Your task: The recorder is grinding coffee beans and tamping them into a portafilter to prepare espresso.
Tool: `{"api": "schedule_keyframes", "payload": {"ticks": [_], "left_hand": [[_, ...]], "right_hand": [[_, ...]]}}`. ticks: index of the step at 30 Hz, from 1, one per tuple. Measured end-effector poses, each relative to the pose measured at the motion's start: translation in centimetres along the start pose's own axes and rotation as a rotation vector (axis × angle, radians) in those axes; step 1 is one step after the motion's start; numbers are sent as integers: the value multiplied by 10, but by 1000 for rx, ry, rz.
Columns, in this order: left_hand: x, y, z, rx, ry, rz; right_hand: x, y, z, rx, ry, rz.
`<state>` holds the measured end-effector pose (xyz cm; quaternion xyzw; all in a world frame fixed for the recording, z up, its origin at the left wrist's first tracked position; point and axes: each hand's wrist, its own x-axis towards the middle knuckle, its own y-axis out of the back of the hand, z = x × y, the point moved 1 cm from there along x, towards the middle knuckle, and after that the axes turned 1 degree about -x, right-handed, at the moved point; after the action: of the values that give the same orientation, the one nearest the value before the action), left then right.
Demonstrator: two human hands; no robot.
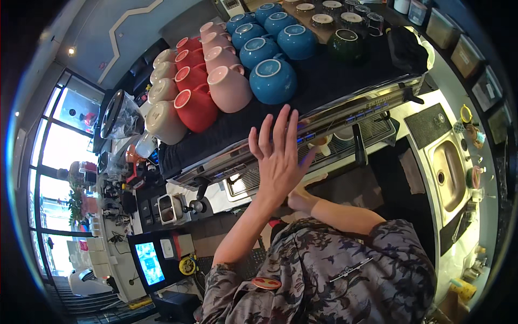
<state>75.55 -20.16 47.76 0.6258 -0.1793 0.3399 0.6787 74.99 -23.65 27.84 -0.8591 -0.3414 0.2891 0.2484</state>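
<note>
My left hand is raised in front of the espresso machine, its fingers stretched out and spread, with nothing in them. The fingertips overlap the front edge and lit buttons; whether they touch is not clear. My right hand is lower, mostly hidden behind my left wrist, so its grip does not show. Beyond my left hand, a small cup sits under the machine's front. To its right, a black handle sticks out toward me. Upside-down blue cups and pink cups rest on top of the machine.
Red cups and cream cups share the machine's cloth-covered top. A steel sink is set into the counter at right. To the left are a metal container and a lit screen.
</note>
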Motion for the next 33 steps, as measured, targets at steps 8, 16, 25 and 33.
{"api": "schedule_keyframes", "payload": {"ticks": [8,16,25,33], "left_hand": [[12,-23,6,84,80,-64],[24,1,4,-14,74,-88],[26,13,4,-36,55,-125],[24,1,8,3,92,-73]], "right_hand": [[-60,102,-80,-487,-520,6],[-101,147,-108,-642,-578,28],[-107,154,-111,-616,-586,29],[-101,153,-110,-633,-593,-2]]}}
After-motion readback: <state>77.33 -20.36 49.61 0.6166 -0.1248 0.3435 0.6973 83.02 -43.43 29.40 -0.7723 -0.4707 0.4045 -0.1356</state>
